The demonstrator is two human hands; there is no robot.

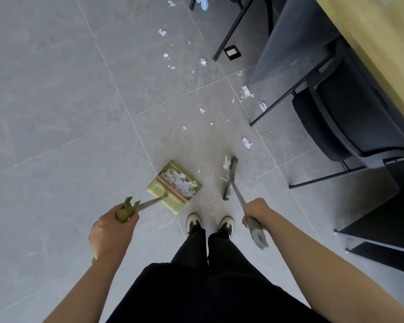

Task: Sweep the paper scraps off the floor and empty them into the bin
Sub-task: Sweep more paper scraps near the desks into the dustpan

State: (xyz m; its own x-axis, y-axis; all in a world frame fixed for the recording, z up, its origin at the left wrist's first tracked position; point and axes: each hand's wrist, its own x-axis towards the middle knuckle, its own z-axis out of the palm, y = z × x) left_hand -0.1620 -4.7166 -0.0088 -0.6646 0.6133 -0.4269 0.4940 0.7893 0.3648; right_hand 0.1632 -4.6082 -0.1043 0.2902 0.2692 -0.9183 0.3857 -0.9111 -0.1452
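Two hands work here: the left hand (112, 226) has its fingers curled round the green handle of the dustpan (174, 185), and the right hand (254, 209) grips the broom (230, 177). The dustpan sits on the floor (56, 113), already holding a heap of white paper. The broom head stands just right of the dustpan (one scrap against its bristles). More paper scraps (247, 92) lie scattered beyond the dustpan, toward the black chair (336, 117).

Green dustpan (173, 187) holding white paper scraps (181, 184); grey broom (230, 178); grey tiled floor (56, 101); black chair (350, 117) at right; black-and-white shoes (210, 223); black trousers (208, 276).
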